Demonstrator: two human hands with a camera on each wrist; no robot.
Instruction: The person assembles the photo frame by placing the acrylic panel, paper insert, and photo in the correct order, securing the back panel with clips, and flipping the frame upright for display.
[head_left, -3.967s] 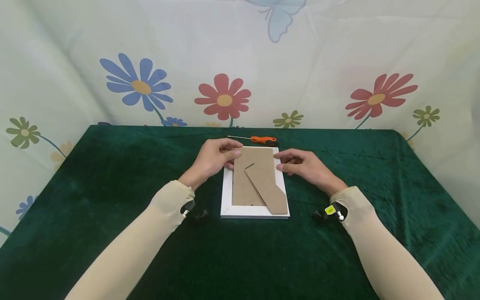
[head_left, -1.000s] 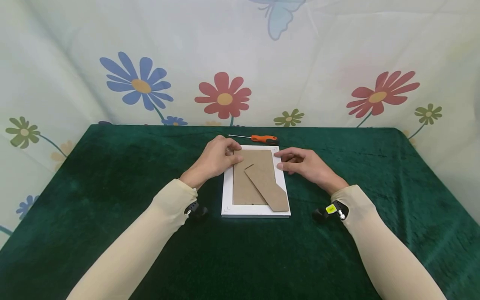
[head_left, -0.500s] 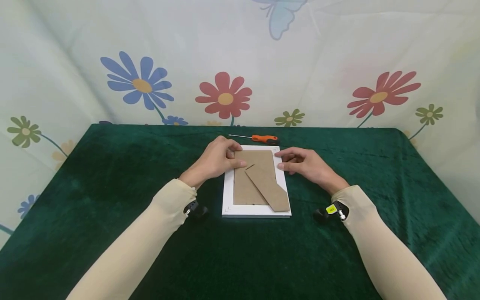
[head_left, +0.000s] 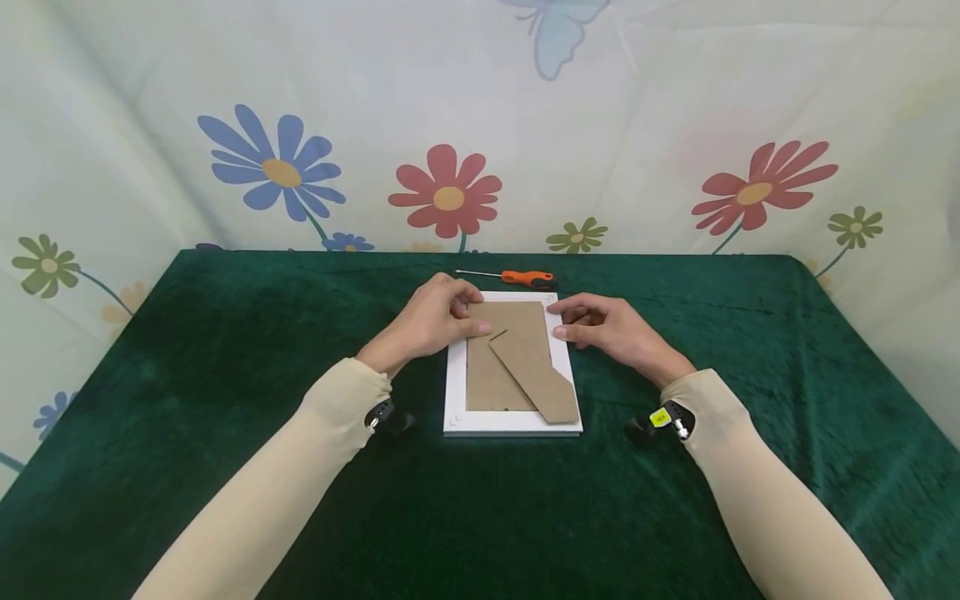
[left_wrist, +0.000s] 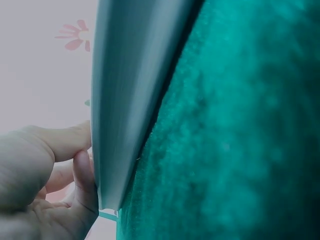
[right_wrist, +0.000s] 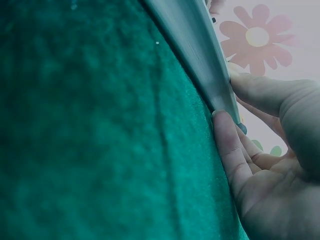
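Left hand [head_left: 426, 319], grip unclear, hides the frame [head_left: 455, 387]'s far-left corner; right hand [head_left: 618, 335] pinches its right edge, sidewall [right_wrist: 201, 55] visible only at wrist.

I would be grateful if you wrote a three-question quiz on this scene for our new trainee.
1. True or false: the screwdriver lies nearer to the person than the white frame does.

2. Multiple choice: what is the right hand pinching?
A) The green cloth
B) The white frame's edge
C) The screwdriver's handle

3. Fill in: in the head view, the thumb of the left hand reaches over the brown ____.

Key:
1. False; it lies beyond the frame's far end.
2. B
3. backing board
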